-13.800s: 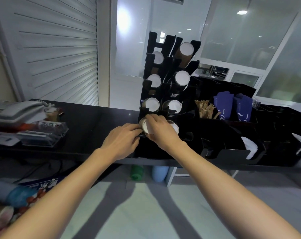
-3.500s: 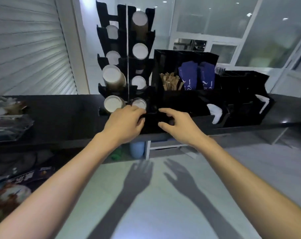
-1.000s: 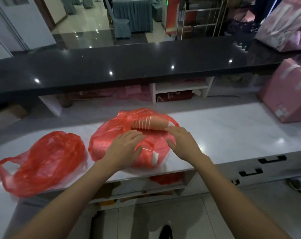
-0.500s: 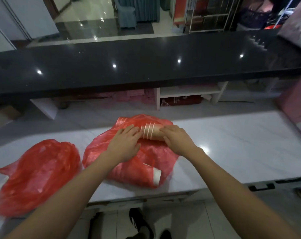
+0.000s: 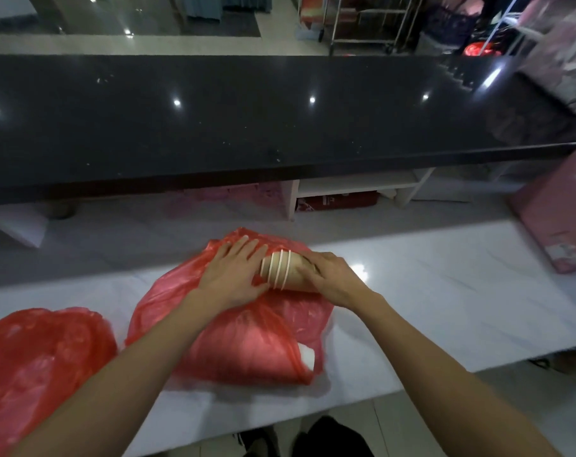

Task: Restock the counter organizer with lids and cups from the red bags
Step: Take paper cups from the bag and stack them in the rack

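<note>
While the organizer itself is nowhere in view, the supplies for it lie on a long white worktop, behind which runs a dark raised counter. Two red bags are on the worktop: the middle red bag under the hands, and the left red bag just beside it, untouched. A pink box stands well apart at the right edge.

One nested stack of brown paper cups lies on its side on top of the middle red bag; four or so white rims show, and the exact count of cups cannot be told. A white object, possibly more cups or lids, peeks from that bag's lower right opening.

The left hand lies with fingers nearly straight, pressing the bag plastic against the rim end of the stack. The right hand curls over the base end, closed around it.

The likely trouble from here: the stack is gripped only at one end, so lifting it level could let the outer cups slide apart and spill. The thin plastic may also cling and drag the bag along, or the round stack may roll off the soft heap toward the worktop's near edge.
</note>
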`<state>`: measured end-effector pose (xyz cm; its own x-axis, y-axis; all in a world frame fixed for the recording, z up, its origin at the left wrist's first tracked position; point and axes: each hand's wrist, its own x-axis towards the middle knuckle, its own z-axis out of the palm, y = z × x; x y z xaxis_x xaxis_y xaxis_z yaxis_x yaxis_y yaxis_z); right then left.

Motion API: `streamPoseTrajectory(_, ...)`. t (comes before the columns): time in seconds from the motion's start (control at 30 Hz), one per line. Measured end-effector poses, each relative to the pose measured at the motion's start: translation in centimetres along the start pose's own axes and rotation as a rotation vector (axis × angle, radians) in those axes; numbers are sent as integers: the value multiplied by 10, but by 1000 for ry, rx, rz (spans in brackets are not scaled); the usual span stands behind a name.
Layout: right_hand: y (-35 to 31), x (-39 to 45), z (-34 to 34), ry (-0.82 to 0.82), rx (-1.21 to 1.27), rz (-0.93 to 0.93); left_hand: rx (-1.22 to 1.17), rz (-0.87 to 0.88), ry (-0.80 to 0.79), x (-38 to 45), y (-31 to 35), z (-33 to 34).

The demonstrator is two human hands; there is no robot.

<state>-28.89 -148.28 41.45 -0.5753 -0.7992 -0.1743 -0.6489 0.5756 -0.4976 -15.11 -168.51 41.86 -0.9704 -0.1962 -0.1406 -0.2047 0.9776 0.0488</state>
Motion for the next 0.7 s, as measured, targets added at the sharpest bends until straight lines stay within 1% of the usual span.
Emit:
streamPoseTrajectory(0.13, 7, 1, -3, 43, 157, 21, 17, 8, -39, 8, -6, 1)
streamPoseTrajectory(0.33, 42, 5, 11, 61, 208, 25, 36, 9, -28, 13, -7, 8)
streamPoseTrajectory(0.5, 69, -1, 21, 59, 208, -100, 43, -23, -15, 15, -1, 13)
streamPoseTrajectory(0.7, 99, -8, 22, 12, 251, -216, 44, -56, -68, 10, 15, 10)
